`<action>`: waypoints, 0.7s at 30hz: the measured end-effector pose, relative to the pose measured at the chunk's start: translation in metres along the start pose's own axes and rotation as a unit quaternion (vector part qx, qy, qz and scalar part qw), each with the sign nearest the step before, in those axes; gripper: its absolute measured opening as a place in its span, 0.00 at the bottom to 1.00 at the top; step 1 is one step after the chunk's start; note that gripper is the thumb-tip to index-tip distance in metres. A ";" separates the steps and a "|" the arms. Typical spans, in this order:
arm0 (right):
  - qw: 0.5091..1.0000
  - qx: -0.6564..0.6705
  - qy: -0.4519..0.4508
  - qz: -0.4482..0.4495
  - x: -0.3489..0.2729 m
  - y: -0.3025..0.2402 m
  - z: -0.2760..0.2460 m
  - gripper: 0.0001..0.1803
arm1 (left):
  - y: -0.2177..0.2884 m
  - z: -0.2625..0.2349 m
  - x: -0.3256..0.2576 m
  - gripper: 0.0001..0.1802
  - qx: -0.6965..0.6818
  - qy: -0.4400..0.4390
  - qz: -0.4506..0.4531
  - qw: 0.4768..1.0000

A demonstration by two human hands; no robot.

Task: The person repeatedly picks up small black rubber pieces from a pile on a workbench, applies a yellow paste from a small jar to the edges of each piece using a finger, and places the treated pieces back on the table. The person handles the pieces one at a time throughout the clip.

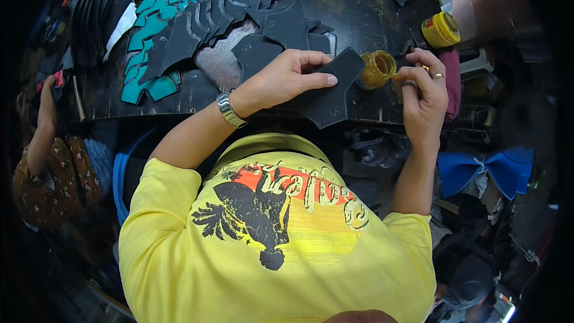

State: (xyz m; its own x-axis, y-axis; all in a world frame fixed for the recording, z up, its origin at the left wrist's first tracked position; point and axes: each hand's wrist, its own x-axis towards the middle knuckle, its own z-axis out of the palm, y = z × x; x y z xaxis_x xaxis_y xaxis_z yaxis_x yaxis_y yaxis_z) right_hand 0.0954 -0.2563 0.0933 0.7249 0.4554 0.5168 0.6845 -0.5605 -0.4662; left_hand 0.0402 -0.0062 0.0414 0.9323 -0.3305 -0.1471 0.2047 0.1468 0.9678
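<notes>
My left hand (pixel 287 78), with a metal watch on the wrist, lies on a black cut piece (pixel 335 101) at the near edge of the dark worktable (pixel 365 6); thumb and fingers hold its upper arm. Just to the right of that piece stands a small open jar of amber glue (pixel 378 67). My right hand (pixel 426 93), wearing a ring, is beside the jar with its fingers curled and pinched together at the rim. What those fingers pinch is too small to tell.
Overlapping rows of black pieces (pixel 239 0) and teal pieces (pixel 149 30) cover the table's back left. A yellow tin (pixel 441 29) stands at the right edge. Blue material (pixel 484 170) lies low on the right. Another person's arm (pixel 45 125) is at far left.
</notes>
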 end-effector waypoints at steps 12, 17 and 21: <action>0.979 0.191 -0.067 0.026 -0.012 -0.018 0.031 0.27 | -0.005 0.014 -0.006 0.26 0.069 -0.007 0.068 0.995; 0.979 0.203 -0.030 0.013 -0.018 -0.013 0.036 0.25 | -0.003 0.013 -0.008 0.25 0.002 -0.022 0.040 0.999; 0.982 0.189 0.030 0.000 -0.029 -0.009 0.036 0.24 | -0.002 0.011 -0.008 0.23 -0.165 -0.028 -0.011 0.986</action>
State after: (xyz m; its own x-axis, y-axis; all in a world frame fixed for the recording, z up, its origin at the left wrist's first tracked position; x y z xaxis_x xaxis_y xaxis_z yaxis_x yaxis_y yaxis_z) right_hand 0.0712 -0.2399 0.0566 0.7271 0.4078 0.5523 0.6722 -0.2588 -0.6937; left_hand 0.0286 -0.0141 0.0427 0.9109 -0.3857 -0.1466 0.3186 0.4318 0.8438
